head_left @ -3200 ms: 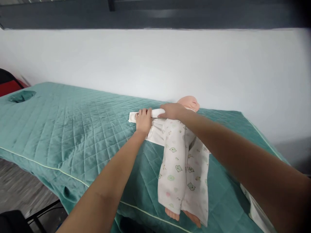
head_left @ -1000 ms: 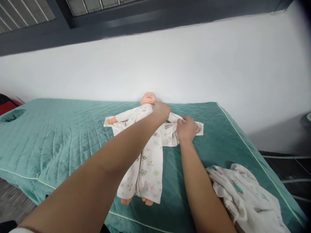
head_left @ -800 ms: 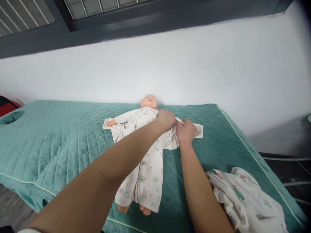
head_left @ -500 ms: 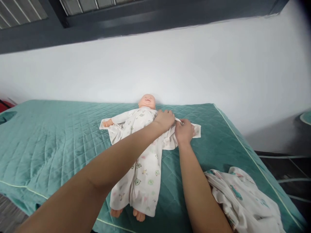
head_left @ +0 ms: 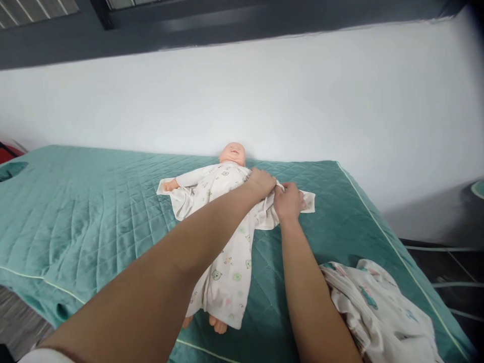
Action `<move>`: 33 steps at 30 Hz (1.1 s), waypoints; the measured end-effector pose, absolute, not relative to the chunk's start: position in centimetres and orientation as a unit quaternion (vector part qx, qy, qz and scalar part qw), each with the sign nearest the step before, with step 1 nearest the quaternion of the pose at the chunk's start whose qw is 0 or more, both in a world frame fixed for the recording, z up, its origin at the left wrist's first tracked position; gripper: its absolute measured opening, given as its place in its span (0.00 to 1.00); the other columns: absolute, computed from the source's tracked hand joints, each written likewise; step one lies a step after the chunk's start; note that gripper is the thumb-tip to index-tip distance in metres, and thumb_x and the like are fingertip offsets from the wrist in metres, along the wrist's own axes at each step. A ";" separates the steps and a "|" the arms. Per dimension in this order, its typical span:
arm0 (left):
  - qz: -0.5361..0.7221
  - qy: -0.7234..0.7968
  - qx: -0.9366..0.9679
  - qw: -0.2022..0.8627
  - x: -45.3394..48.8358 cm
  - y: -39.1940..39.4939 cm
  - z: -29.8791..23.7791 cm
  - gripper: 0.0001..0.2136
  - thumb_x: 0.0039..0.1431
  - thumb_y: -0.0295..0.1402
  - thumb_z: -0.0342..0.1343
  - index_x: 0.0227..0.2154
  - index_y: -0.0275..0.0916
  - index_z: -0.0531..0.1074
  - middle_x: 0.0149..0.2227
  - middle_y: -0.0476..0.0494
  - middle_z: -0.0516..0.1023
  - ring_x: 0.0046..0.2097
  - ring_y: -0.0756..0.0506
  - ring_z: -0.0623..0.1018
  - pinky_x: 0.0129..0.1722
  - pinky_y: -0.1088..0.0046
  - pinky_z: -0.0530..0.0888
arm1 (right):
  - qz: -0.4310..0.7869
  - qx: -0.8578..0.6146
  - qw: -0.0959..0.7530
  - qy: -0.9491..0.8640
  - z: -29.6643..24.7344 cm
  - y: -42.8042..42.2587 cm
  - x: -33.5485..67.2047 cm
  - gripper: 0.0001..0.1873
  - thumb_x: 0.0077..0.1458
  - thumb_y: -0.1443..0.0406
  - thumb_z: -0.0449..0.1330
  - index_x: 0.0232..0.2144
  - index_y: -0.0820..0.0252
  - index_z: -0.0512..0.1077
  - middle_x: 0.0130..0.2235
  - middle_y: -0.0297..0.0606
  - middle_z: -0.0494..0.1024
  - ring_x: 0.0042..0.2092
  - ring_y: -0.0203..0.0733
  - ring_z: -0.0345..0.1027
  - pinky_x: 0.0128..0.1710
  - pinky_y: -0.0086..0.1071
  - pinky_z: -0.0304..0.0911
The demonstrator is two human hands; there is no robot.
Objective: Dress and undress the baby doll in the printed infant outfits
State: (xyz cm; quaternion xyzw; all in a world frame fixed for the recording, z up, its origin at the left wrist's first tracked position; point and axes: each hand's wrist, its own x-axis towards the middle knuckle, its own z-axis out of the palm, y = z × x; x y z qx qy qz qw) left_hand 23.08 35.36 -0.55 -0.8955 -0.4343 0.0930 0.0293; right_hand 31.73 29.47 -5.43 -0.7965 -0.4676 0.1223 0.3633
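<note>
A baby doll [head_left: 233, 154] lies on its back on a green quilted bed cover, its head toward the wall. It wears white patterned baby clothes [head_left: 230, 275], and another printed garment is spread open beneath its arms and upper body. At the doll's shoulder on the right side of the view, my left hand [head_left: 263, 182] is closed on the sleeve cloth. My right hand [head_left: 288, 202], just beside it, pinches the same sleeve around the doll's arm. Most of that arm is hidden behind my hands. My left forearm covers part of the doll's body.
The green quilted cover [head_left: 113, 212] extends to the left, edged with pale piping. A crumpled white printed cloth [head_left: 381, 312] lies at the bed's lower right. Behind the bed rises a white wall [head_left: 227, 101]. A red item [head_left: 8, 153] shows at the far left.
My view has shifted slightly. My left hand has edged closer to my right hand along the sleeve, and my left forearm covers more of the doll's legs.
</note>
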 end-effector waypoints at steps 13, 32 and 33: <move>0.093 -0.443 -0.883 0.128 18.3 35.2 3.3 0.20 0.59 0.25 0.56 0.56 0.34 0.69 0.54 0.31 0.77 0.54 0.36 0.74 0.48 0.59 0.69 | 0.170 -0.745 0.497 -0.413 -6.4 30.5 33.2 0.10 0.53 0.63 0.54 0.39 0.58 0.70 0.39 0.43 0.77 0.42 0.49 0.68 0.47 0.41 0.62; 0.077 -0.422 -0.901 0.068 20.4 33.9 2.3 0.20 0.62 0.25 0.54 0.57 0.30 0.68 0.55 0.28 0.76 0.54 0.33 0.76 0.48 0.55 0.71 | 0.121 -0.541 0.769 -0.320 -4.7 30.0 33.5 0.11 0.49 0.67 0.55 0.36 0.58 0.72 0.42 0.38 0.79 0.48 0.43 0.74 0.58 0.47 0.65; 0.079 -0.426 -0.899 0.061 20.7 33.8 1.9 0.20 0.62 0.24 0.52 0.57 0.31 0.68 0.55 0.27 0.76 0.55 0.33 0.76 0.49 0.54 0.71 | 0.111 -0.545 0.757 -0.342 -4.5 29.7 33.1 0.12 0.50 0.66 0.55 0.38 0.58 0.72 0.43 0.38 0.79 0.49 0.43 0.74 0.59 0.47 0.64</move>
